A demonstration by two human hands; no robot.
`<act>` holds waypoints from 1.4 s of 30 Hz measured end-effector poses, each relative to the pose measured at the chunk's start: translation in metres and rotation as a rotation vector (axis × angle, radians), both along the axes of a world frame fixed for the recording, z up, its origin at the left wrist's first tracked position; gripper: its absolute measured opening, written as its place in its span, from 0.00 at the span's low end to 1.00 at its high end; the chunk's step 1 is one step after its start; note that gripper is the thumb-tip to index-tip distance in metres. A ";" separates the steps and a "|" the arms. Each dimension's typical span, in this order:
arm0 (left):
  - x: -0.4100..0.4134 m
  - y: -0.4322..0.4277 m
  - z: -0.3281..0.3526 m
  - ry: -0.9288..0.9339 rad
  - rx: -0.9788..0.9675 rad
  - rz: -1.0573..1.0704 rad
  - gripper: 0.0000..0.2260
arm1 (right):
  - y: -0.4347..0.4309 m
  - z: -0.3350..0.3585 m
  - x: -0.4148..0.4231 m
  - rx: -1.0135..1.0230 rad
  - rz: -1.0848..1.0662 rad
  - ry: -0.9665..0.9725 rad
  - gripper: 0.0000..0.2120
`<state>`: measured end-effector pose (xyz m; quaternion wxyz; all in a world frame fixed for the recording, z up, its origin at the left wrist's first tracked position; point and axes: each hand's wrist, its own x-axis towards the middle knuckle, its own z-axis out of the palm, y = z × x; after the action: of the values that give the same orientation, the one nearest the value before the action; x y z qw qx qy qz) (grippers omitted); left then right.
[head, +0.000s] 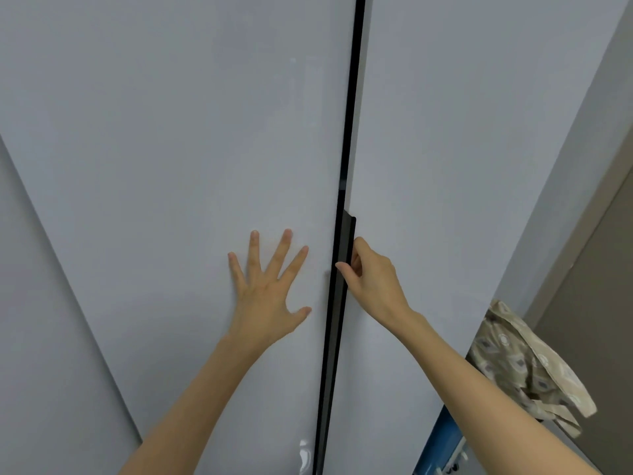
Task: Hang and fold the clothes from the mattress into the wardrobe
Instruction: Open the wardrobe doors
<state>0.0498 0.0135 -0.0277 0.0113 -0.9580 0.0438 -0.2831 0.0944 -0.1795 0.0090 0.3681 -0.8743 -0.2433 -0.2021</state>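
Note:
Two tall pale grey wardrobe doors fill the view, split by a thin black gap. My left hand [269, 286] presses flat with spread fingers on the left door [171, 149]. My right hand [370, 274] grips the long black handle [344, 269] on the inner edge of the right door [462, 149], thumb on the near side and fingers curled behind it. The wardrobe's inside is hidden, and no mattress is in view.
A beige patterned cloth [524, 368] hangs at the lower right, beside a grey wall [582, 252]. A blue object [436, 443] stands below it near the bottom edge. Another grey panel [44, 303] runs down the left side.

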 end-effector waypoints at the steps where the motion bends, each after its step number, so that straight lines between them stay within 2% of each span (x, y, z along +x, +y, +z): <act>1: -0.001 -0.003 -0.003 0.059 0.043 -0.032 0.46 | -0.003 0.001 -0.005 -0.006 0.014 -0.006 0.11; 3: -0.014 -0.024 -0.014 0.179 0.075 -0.128 0.45 | -0.022 0.002 -0.025 -0.020 0.038 0.005 0.11; 4: -0.015 -0.029 -0.020 0.216 0.031 -0.165 0.43 | -0.026 0.003 -0.028 -0.026 0.062 0.004 0.11; 6: -0.022 -0.048 -0.027 0.277 -0.151 -0.251 0.40 | -0.037 0.005 -0.039 -0.040 0.092 0.007 0.11; 9: -0.035 -0.080 -0.031 0.342 -0.546 -0.419 0.32 | -0.058 0.004 -0.057 -0.036 0.110 0.024 0.11; 10: -0.042 -0.092 -0.032 0.364 -0.637 -0.442 0.30 | -0.066 0.002 -0.062 -0.034 0.120 0.025 0.11; 12: -0.053 -0.111 -0.033 0.382 -0.701 -0.422 0.27 | -0.081 0.000 -0.073 -0.032 0.151 0.027 0.11; 18: -0.085 -0.155 -0.041 0.310 -0.652 -0.299 0.18 | -0.124 0.003 -0.104 -0.034 0.204 -0.002 0.14; 22: -0.109 -0.190 -0.044 0.269 -0.587 -0.215 0.18 | -0.157 0.002 -0.124 0.017 0.224 -0.002 0.14; 24: -0.119 -0.211 -0.046 0.266 -0.546 -0.204 0.18 | -0.177 0.002 -0.135 0.043 0.233 0.010 0.11; 28: -0.138 -0.258 -0.046 0.265 -0.507 -0.250 0.15 | -0.226 0.000 -0.158 0.106 0.252 0.017 0.14; 39: -0.150 -0.398 -0.023 0.337 -0.473 -0.232 0.19 | -0.366 -0.014 -0.183 0.217 0.060 0.041 0.19; 42: -0.146 -0.428 -0.018 0.342 -0.459 -0.234 0.17 | -0.398 -0.017 -0.177 0.205 0.004 0.045 0.23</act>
<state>-0.0963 -0.4148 -0.0458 -0.2455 -0.9578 0.0900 -0.1197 -0.0829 -0.5771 -0.0078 0.4616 -0.8358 -0.2149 -0.2055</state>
